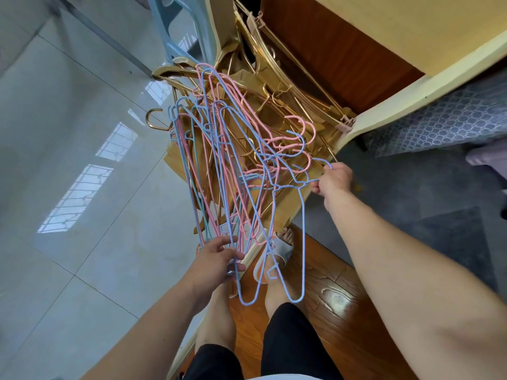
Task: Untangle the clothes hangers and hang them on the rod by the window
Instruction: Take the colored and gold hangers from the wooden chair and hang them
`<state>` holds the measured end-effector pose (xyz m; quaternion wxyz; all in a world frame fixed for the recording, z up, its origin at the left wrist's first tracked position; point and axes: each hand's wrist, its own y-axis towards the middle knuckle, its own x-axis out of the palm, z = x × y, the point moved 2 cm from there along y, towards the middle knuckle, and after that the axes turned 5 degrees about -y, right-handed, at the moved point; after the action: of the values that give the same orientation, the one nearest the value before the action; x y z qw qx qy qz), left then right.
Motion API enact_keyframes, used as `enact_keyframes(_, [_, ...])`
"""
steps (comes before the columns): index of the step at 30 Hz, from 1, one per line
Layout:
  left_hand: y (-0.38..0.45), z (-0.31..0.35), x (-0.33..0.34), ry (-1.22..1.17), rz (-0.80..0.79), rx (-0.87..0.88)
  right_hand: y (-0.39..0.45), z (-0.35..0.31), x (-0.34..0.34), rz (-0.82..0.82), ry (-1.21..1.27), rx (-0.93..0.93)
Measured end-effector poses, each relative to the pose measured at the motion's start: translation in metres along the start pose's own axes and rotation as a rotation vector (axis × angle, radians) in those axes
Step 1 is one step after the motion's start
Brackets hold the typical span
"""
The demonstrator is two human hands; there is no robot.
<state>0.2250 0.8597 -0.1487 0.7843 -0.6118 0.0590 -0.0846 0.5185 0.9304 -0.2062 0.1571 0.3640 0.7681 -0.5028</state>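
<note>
A: Where are the hangers?

B: A tangled bundle of pink and blue wire hangers [233,165] hangs over gold hangers [277,86] piled on the floor.

A: And the hands?

B: The left hand [216,259] curls its fingers [236,255] round the bundle's lower ends; the right hand [333,178] pinches a blue hanger's hook [319,160].

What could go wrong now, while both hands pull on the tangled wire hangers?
1. The right hand pulls a blue hanger whose hook end sits among other hooks; it may drag the whole pink and blue bundle along.
2. The left hand grips only the lower ends, so loose hangers could slip onto the gold hangers or the foot below.
</note>
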Motion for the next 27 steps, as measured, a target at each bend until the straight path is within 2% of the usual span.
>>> enact_keyframes(11, [0.006, 0.001, 0.006, 0.075, 0.069, 0.01, 0.002, -0.008, -0.051, 0.003, 0.056, -0.044])
enact_keyframes(19, [0.005, 0.014, 0.01, 0.198, 0.099, 0.025, -0.049, -0.016, -0.104, 0.018, 0.299, -0.12])
enact_keyframes(27, [-0.012, 0.038, -0.016, 0.021, 0.121, 0.056, -0.119, -0.061, -0.089, 0.013, 0.455, -0.246])
